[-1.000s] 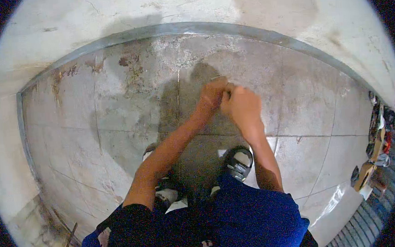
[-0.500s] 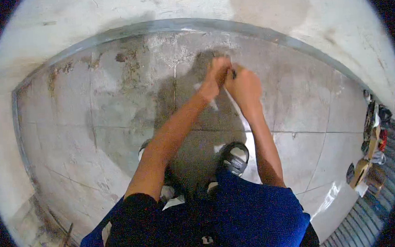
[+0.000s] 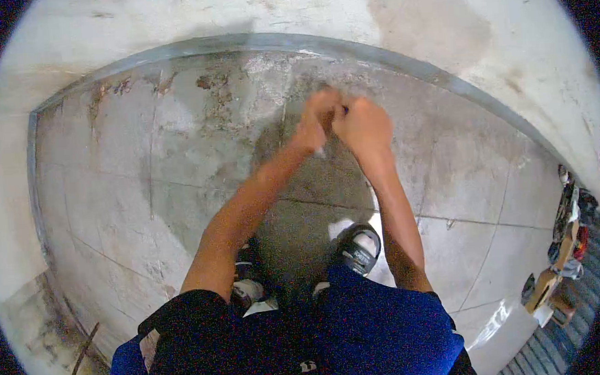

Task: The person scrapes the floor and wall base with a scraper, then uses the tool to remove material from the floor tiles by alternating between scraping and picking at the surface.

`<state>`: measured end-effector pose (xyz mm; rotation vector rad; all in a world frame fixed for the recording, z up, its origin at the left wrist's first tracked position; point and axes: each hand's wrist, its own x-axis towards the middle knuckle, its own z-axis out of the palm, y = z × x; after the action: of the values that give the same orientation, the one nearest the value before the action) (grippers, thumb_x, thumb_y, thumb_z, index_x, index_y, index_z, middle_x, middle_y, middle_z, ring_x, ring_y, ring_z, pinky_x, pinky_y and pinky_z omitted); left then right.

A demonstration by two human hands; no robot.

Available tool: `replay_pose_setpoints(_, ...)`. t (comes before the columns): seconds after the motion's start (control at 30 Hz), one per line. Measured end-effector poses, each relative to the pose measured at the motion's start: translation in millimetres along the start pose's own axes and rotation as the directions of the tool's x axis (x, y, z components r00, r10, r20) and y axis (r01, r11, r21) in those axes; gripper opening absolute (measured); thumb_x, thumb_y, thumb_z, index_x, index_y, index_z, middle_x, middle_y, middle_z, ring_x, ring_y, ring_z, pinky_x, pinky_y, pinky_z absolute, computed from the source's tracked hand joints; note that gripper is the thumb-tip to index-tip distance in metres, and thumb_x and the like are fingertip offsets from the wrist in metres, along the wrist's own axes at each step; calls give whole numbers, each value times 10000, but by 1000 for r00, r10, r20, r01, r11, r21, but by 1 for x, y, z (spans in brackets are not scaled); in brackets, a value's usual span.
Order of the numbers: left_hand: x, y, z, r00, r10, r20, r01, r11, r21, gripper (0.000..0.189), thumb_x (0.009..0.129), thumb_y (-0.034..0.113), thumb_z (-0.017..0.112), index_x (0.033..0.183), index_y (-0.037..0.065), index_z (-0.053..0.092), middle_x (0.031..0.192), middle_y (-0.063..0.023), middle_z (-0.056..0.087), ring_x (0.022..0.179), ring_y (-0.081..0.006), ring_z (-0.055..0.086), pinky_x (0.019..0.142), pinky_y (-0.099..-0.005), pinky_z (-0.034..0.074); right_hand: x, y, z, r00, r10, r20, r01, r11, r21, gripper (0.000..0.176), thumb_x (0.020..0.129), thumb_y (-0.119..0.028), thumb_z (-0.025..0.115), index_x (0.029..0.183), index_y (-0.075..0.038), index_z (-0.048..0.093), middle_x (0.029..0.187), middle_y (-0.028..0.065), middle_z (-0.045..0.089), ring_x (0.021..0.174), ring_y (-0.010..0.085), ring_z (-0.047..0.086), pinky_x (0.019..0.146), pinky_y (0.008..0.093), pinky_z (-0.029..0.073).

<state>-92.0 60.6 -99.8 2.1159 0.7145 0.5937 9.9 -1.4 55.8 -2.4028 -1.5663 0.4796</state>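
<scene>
My left hand (image 3: pixel 319 114) and my right hand (image 3: pixel 365 125) are held close together in front of me, over the floor. The right hand is closed, with its fingers curled in. A small dark thing (image 3: pixel 345 109) shows at its edge, in the narrow space between the two hands; its kind cannot be made out. Slightly blurred, the left hand has its fingers bent toward the right one. Just below the left wrist a small pale patch (image 3: pixel 320 152) shows. Both forearms reach forward from my dark shirt and blue garment (image 3: pixel 390 319).
The grey tiled floor (image 3: pixel 463 164) is stained and worn near the wall. A grey skirting strip (image 3: pixel 209 45) runs along the pale wall (image 3: pixel 289 9). My feet in dark sandals (image 3: pixel 359 249) stand below. Shoes and boxes (image 3: pixel 543 289) lie at the right, beside a ribbed metal shutter (image 3: pixel 563 340).
Both hands have shifted slightly left and stay close together. The view has turned a little, and my feet appear slightly lower in it.
</scene>
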Motion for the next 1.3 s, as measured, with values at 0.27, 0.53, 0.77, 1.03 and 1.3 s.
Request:
replay_pose_setpoints(0.27, 2, -25, -4, 1000, 30, 7, -30, 992, 124, 232, 805, 201, 559, 988, 58, 570, 982, -144, 541, 930, -346, 487, 825, -438, 365, 7, -6, 22, 1000, -2, -7, 2, 1000, 12, 222, 810, -258, 570, 838, -75, 693, 753, 214, 644, 705, 375, 642, 659, 464, 515)
replay_pose_setpoints(0.53, -28, 10, -7, 949, 108, -297, -24, 961, 275, 213, 786, 238, 580, 912, 66, 577, 882, -177, 548, 873, -355, 529, 721, -406, 431, -22, -13, 10, 995, -67, 77, 67, 998, 5, 233, 817, -271, 564, 830, -76, 692, 752, 196, 647, 696, 382, 636, 662, 464, 513)
replay_pose_setpoints(0.77, 19, -2, -26, 992, -28, -121, 41, 994, 101, 193, 786, 244, 569, 842, 62, 601, 814, -179, 585, 741, -380, 561, 648, -436, 462, 12, -13, -1, 993, -99, -58, 103, 993, 66, 202, 809, -241, 559, 844, -99, 698, 733, 191, 645, 679, 382, 636, 639, 463, 516)
replay_pose_setpoints(1.03, 18, -4, -16, 1000, 8, -13, -4, 958, 285, 151, 788, 190, 571, 872, 76, 624, 851, -120, 619, 772, -289, 597, 649, -400, 471, 4, -9, 24, 1000, -17, -26, 17, 1000, -11, 238, 806, -265, 555, 865, -86, 701, 768, 204, 652, 706, 380, 644, 659, 463, 522)
replay_pose_setpoints(1.3, 7, 22, 15, 990, 130, -61, -110, 958, 266, 166, 795, 196, 566, 905, 88, 626, 912, -96, 628, 899, -272, 611, 742, -380, 482, -23, 10, 6, 997, 75, 19, -75, 997, -22, 280, 822, -291, 554, 861, -51, 692, 781, 223, 643, 729, 396, 635, 674, 466, 514)
